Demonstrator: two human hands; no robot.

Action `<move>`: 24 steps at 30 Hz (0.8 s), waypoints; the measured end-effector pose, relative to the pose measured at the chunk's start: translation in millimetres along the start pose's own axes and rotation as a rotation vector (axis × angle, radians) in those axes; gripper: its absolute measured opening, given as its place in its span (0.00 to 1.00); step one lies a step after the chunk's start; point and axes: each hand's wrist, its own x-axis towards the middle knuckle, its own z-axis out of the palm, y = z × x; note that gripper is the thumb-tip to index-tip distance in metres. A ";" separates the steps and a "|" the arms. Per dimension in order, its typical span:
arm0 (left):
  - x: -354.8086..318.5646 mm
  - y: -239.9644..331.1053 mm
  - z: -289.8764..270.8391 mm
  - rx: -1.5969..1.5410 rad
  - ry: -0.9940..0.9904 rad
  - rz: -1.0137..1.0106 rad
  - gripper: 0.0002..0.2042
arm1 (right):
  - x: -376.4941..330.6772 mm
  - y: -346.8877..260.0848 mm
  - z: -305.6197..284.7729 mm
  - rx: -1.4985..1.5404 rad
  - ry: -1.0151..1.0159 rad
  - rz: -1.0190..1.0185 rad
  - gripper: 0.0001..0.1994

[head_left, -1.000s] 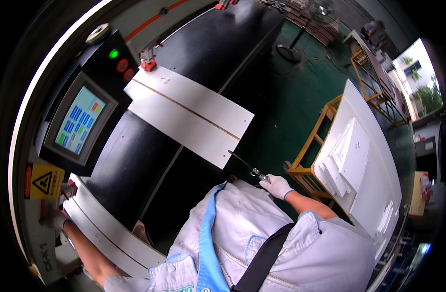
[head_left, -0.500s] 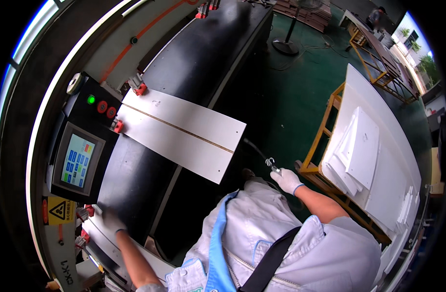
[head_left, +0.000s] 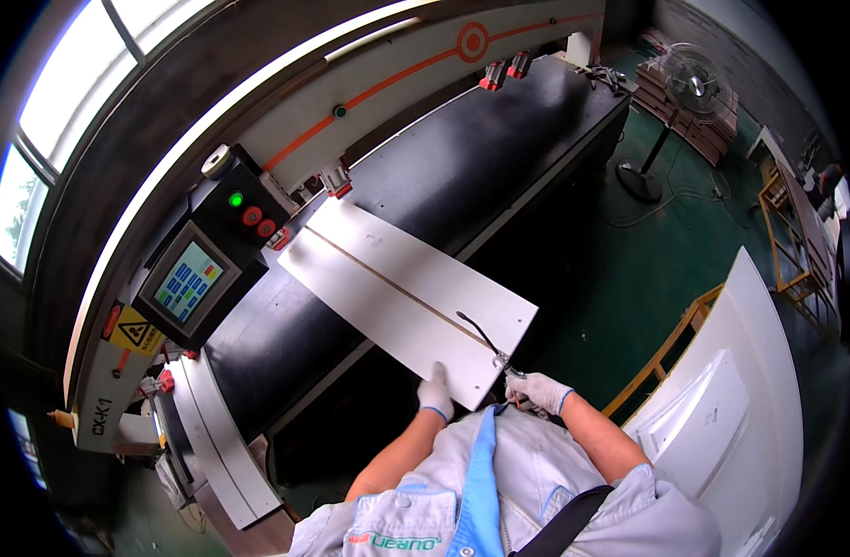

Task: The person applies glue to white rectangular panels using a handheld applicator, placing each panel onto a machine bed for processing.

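A long white panel (head_left: 374, 302) with a brown groove along its length lies on the black machine table, its near end jutting past the edge toward me. My gloved left hand (head_left: 435, 394) is closed on the panel's near left edge, thumb on top and the other fingers hidden below. In my gloved right hand (head_left: 538, 394), beside the near right corner, is an air blow gun (head_left: 502, 362). Its thin dark nozzle reaches over the panel near the groove. Red-tipped clamps (head_left: 337, 181) stand at the panel's far end.
Left of the panel is a control box with a lit touchscreen (head_left: 189, 285). A second, narrow grooved white panel (head_left: 223, 446) lies at the lower left. White sheets (head_left: 708, 408) rest on a yellow frame at right. A standing fan (head_left: 640, 176) and a person (head_left: 826, 186) are farther back.
My left hand has left the narrow panel at lower left and now grips the wide panel's near edge. The blow gun has come up over that panel. My view has shifted.
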 end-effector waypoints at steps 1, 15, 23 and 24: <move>-13.6 -25.7 13.9 0.092 -0.085 -0.019 0.24 | -2.2 -2.3 -4.7 0.059 -0.061 0.002 0.19; 102.6 126.9 -127.0 -0.737 0.283 0.159 0.19 | 13.4 -23.0 -206.5 0.103 0.653 -0.251 0.24; 30.8 104.1 -201.9 -0.921 0.496 0.289 0.21 | 107.6 -231.5 -91.4 -0.016 0.466 -0.480 0.23; 21.8 82.3 -207.3 -0.990 0.454 0.302 0.22 | 123.8 -238.8 -66.0 -0.028 0.470 -0.559 0.23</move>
